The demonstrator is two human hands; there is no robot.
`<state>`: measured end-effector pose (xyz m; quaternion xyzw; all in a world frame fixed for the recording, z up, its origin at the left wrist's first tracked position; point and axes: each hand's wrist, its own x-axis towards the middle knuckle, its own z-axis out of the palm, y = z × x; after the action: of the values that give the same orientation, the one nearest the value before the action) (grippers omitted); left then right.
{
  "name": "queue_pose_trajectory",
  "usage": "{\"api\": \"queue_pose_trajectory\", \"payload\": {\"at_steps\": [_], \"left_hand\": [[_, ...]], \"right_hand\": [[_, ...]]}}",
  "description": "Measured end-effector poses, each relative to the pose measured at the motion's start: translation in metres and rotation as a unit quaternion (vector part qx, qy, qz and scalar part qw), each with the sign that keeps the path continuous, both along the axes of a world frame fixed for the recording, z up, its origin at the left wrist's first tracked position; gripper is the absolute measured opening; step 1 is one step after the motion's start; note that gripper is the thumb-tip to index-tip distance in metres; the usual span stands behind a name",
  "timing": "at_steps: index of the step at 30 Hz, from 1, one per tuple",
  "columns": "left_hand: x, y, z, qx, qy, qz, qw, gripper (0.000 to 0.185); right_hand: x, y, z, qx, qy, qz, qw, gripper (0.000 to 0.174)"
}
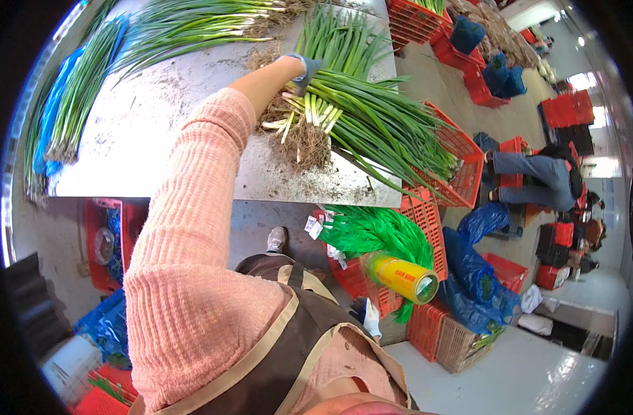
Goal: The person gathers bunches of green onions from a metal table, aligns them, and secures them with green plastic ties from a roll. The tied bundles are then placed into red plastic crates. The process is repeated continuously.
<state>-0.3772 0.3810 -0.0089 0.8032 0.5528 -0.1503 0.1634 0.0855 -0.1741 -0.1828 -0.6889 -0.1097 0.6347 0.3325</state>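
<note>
My left hand (307, 71), in a blue-grey glove, reaches across the metal table (134, 140) onto a heap of green onions (368, 109). Its fingers bend down over the stalks near their white lower ends; whether they close around any is hidden. Soil-covered roots (303, 145) hang together below the hand. The green tops spread right, past the table's edge. More green onions (342, 44) lie just beyond the hand. My right hand (367, 314), in a white and dark glove, hangs low at my side, partly hidden by my apron, near a red crate.
Green onions (202, 26) lie at the far side and another bunch (82, 88) at the left. A yellow roll of film (404, 277) and green netting (378, 233) rest on red crates. Blue bags (467, 259) stand right. A person (534, 176) bends over crates farther off.
</note>
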Motion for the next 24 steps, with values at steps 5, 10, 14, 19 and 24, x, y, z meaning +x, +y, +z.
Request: {"api": "queue_pose_trajectory", "payload": {"at_steps": [5,10,14,19,24], "left_hand": [[0.002,0.004,-0.004,0.022,0.002,-0.055,0.998,0.07],[0.002,0.011,-0.012,0.026,0.012,-0.067,0.997,0.044],[-0.001,0.014,-0.012,0.074,-0.031,-0.071,0.994,0.04],[0.01,-0.021,0.027,0.115,0.005,-0.062,0.991,0.037],[0.033,-0.105,0.075,-0.046,-0.023,0.061,0.997,0.05]], "right_hand": [[-0.031,0.024,0.001,-0.016,-0.031,-0.018,0.999,0.036],[-0.055,0.044,-0.009,0.043,-0.09,0.053,0.994,0.034],[-0.08,0.079,0.009,0.085,-0.059,0.078,0.992,0.034],[-0.141,0.194,0.073,0.207,0.405,0.005,0.891,0.046],[-0.24,0.317,0.109,0.242,0.546,-0.007,0.802,0.085]]}}
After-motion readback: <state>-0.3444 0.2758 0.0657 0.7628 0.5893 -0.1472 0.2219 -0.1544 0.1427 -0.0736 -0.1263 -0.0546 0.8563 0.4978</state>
